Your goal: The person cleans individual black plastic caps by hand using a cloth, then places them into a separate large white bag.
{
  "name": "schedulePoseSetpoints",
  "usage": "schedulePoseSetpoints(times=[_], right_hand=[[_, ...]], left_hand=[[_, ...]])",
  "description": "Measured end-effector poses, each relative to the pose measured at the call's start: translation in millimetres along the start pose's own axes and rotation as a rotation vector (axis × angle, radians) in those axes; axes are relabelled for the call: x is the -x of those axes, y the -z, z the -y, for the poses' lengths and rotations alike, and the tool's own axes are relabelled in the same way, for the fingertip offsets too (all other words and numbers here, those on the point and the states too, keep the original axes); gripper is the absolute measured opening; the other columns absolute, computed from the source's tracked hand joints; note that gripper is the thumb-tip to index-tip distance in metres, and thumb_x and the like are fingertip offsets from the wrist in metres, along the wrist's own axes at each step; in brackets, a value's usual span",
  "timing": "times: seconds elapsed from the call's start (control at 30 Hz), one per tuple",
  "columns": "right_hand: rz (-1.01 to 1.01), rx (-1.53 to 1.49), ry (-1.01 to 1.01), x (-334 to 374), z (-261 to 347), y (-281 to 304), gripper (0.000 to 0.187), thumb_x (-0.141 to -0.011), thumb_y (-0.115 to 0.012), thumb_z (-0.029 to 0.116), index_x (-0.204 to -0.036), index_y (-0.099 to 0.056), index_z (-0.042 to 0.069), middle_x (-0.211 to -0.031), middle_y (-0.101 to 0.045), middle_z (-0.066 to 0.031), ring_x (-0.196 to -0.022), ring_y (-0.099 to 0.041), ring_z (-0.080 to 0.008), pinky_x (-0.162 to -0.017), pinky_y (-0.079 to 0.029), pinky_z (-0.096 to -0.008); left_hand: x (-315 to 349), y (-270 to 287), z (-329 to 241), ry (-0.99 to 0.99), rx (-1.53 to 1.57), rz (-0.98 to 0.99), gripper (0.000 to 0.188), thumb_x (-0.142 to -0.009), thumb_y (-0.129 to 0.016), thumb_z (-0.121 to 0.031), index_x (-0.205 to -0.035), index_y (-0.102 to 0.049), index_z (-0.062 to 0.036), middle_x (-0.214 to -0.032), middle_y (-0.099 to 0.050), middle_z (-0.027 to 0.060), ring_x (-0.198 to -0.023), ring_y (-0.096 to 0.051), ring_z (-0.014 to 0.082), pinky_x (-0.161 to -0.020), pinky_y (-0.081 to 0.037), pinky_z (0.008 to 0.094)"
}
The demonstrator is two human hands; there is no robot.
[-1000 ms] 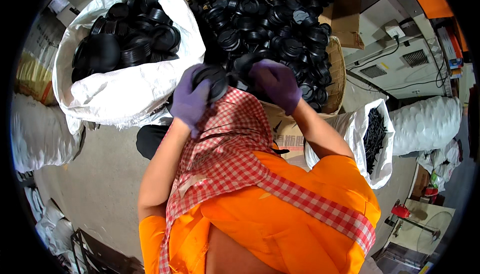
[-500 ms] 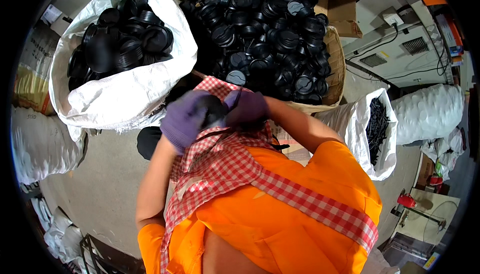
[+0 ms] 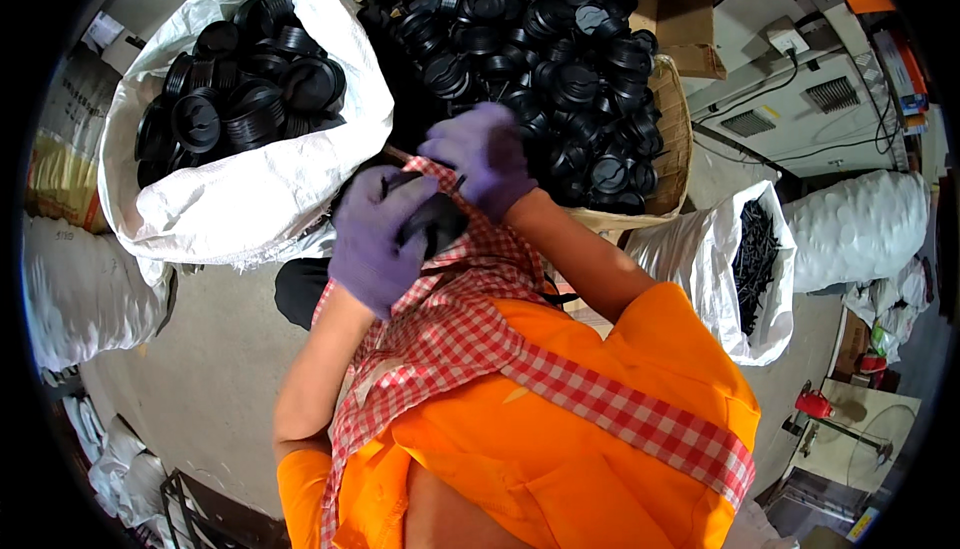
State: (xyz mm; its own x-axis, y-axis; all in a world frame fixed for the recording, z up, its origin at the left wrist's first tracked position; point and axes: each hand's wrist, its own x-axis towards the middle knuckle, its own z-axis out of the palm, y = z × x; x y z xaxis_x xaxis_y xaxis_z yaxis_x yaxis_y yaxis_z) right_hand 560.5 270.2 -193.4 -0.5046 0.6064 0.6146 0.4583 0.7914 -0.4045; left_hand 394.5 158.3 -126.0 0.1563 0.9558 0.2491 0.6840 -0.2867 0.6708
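Note:
My left hand [image 3: 380, 244], in a purple glove, is closed around black round plastic caps [image 3: 438, 224] above my lap. How many caps it holds is hidden by the fingers. Farther forward, my right hand [image 3: 485, 157], gloved alike, is over the near left edge of a pile of black round plastic caps [image 3: 575, 84]. Its fingers curl downward and look closed; what they grip, if anything, is hidden beneath the glove. A short, thin black piece [image 3: 461, 183] shows just below that hand.
A white woven sack [image 3: 250, 204] of similar black caps stands at the left. The pile sits in a cardboard box [image 3: 672, 134]. At the right, another white sack [image 3: 690, 249] contains thin black strips [image 3: 755, 264]. A red checked apron [image 3: 440, 334] covers my lap.
My hands were together over my lap and have separated. The right has moved forward to the pile's edge; the left stays near my lap, still holding black caps.

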Motion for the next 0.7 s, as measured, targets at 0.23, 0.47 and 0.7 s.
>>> schedulePoseSetpoints(times=[0.23, 0.47, 0.7], right_hand=[[0.494, 0.845, -0.931, 80.4, -131.1, 39.5, 0.035, -0.084, -0.05, 0.017, -0.118, -0.056, 0.015, -0.113, -0.062, -0.0117, -0.104, -0.059, -0.0289, -0.089, -0.045, -0.0416], [0.705, 0.589, -1.094, 84.3, -156.4, 61.6, 0.03, -0.088, -0.05, 0.02, -0.117, -0.057, 0.016, -0.119, -0.06, -0.0125, -0.11, -0.058, -0.0295, -0.091, -0.045, -0.0389], [0.155, 0.072, -0.817, 47.4, -57.9, 79.7, 0.027, -0.086, -0.055, 0.021, -0.112, -0.059, 0.013, -0.101, -0.064, -0.0164, -0.095, -0.061, -0.0347, -0.08, -0.05, -0.0419]], left_hand=[[-54.3, 121.7, 33.4, 0.099, -0.881, -0.501, 0.066, -0.071, -0.072, -0.023, -0.132, -0.049, -0.0159, -0.14, -0.037, 0.0202, -0.127, -0.036, 0.0395, -0.104, -0.031, 0.0461], [-46.8, 66.0, 0.6, -0.261, -0.446, -0.41, 0.059, -0.068, -0.072, -0.017, -0.124, -0.054, -0.0092, -0.135, -0.041, 0.022, -0.122, -0.042, 0.0419, -0.101, -0.036, 0.0464], [-33.9, -22.8, 5.3, 0.161, 0.262, 0.002, 0.062, -0.08, -0.066, -0.01, -0.136, -0.04, -0.005, -0.114, -0.06, 0.0139, -0.098, -0.061, 0.0201, -0.088, -0.047, 0.0305]])
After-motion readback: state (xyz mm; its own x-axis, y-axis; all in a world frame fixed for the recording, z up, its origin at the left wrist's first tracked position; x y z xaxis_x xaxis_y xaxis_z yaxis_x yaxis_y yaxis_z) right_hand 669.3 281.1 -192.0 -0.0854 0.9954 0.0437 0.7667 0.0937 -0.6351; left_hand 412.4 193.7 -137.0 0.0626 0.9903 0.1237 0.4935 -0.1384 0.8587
